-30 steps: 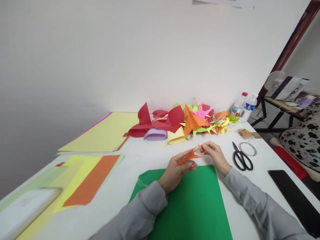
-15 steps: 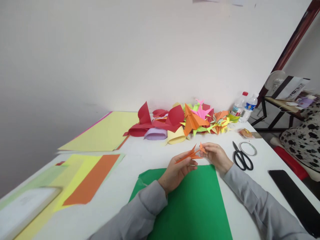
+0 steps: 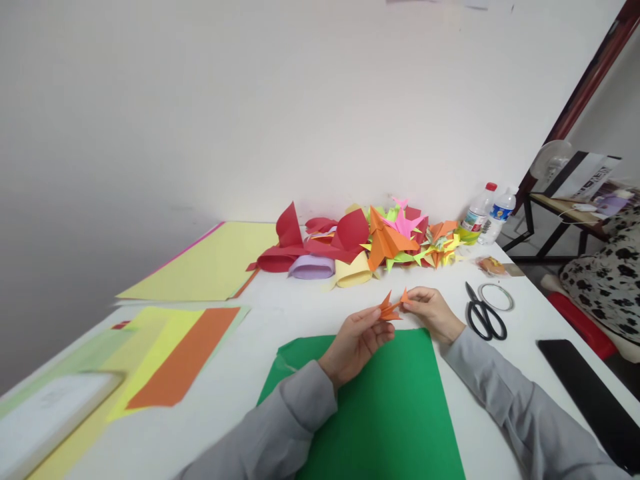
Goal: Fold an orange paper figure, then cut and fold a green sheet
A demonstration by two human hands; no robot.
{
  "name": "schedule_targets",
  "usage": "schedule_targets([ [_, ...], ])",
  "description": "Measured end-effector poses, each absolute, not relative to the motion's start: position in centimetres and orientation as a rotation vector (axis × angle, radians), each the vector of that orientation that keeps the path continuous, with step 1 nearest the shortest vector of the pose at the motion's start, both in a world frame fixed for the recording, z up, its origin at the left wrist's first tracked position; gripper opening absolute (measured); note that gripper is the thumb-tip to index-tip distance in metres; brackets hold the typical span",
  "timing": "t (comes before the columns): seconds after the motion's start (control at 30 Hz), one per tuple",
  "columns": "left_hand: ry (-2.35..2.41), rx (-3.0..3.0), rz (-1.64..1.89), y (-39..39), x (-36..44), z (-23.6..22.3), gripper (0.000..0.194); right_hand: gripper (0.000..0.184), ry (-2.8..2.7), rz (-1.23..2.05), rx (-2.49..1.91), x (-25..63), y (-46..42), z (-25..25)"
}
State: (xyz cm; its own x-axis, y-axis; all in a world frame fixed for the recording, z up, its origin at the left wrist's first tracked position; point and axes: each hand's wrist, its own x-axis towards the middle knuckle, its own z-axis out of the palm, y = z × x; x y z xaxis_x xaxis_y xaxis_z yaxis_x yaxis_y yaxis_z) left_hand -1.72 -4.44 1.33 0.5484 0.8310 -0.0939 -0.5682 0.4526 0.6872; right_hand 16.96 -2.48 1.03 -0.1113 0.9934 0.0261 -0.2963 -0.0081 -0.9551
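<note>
- A smooth green rectangular sheet (image 3: pixel 385 407) lies nearest, on the white tabletop (image 3: pixel 280 320), squarely beneath the forearms, probably to give the hands a tidy working surface.
- A long flat black slab (image 3: pixel 583 400) sits at the right edge and a flat white box (image 3: pixel 63 413) at the left; the box rests on pale paper sheets, perhaps weighing them down.
- The left hand (image 3: pixel 354 343) is raised above the green sheet, thumb and forefinger clamped on the body of a small, pointed, orange folded-paper piece (image 3: pixel 389 311); its lower fingers curl loosely beneath. This grip seems meant to steady the body while leaving the pointed end free.
- The right hand (image 3: pixel 431 313) has thumb and forefinger together, pinched on the slim tip of that same piece, likely because so small a fold needs only fingertips. The piece is thus held in the air between both hands.
- Black-handled metal scissors (image 3: pixel 480 305) and a thin silvery ring (image 3: pixel 502 309) lie just beside the right hand, apparently kept within reach.
- Farther back, a heap of pointed, multicoloured folded-paper shapes (image 3: pixel 386 241) stands by the wall, seemingly pushed back for room.
</note>
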Motion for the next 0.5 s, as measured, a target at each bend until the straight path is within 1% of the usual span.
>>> schedule_targets([
  [0.17, 0.493, 0.688, 0.9, -4.56, -1.62, 1.38, 0.028, 0.025, -1.081, 1.323, -0.931, 17.17, -2.2, 0.56],
  [0.5, 0.522, 0.731, 0.906, -4.71, -1.62, 1.25, 0.031, 0.028, -1.148, 1.346, -0.908, 17.47, -2.05, 0.63],
])
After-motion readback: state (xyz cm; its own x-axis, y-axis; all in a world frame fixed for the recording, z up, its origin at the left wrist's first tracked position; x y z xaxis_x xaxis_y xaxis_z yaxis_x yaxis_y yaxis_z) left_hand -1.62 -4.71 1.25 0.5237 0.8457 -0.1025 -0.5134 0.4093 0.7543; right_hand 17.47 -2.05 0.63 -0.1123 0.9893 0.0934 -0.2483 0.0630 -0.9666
